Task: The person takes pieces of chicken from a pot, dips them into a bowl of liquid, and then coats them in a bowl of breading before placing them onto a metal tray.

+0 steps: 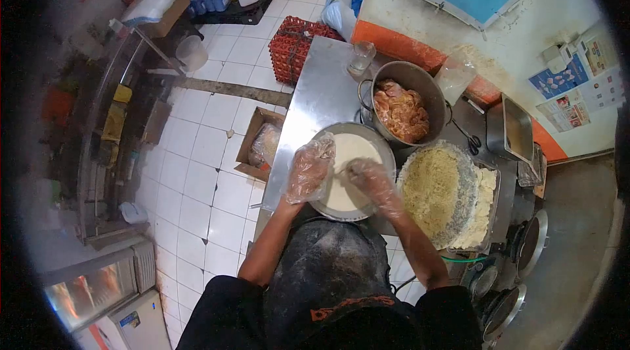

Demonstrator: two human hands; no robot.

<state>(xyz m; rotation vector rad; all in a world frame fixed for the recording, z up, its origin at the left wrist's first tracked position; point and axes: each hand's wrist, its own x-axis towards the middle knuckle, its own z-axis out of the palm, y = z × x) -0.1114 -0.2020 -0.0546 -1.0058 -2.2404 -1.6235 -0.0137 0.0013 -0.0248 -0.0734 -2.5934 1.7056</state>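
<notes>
A wide metal bowl (387,148) holds a white, creamy liquid (354,151) near the table's front edge. My left hand (310,169), in a loose clear plastic glove, closes over the bowl's left rim. Over the right part of the liquid is my right hand (374,182), gloved too and blurred by motion. Its curled fingers look coated, and what they hold, if anything, is not clear. To the right of that hand sits a large round container (401,217) of pale yellowish crumbly flour mix. Behind the bowl, a deep pot (435,90) holds raw seasoned meat (400,110).
A tray (490,232) of pale flour lies under the round container's right side. Black-handled scissors (473,144) and a steel pan (502,128) are near the wall. A clear jug (361,58) stands at the back; red crates (292,48) and a cardboard box (252,146) are on the floor.
</notes>
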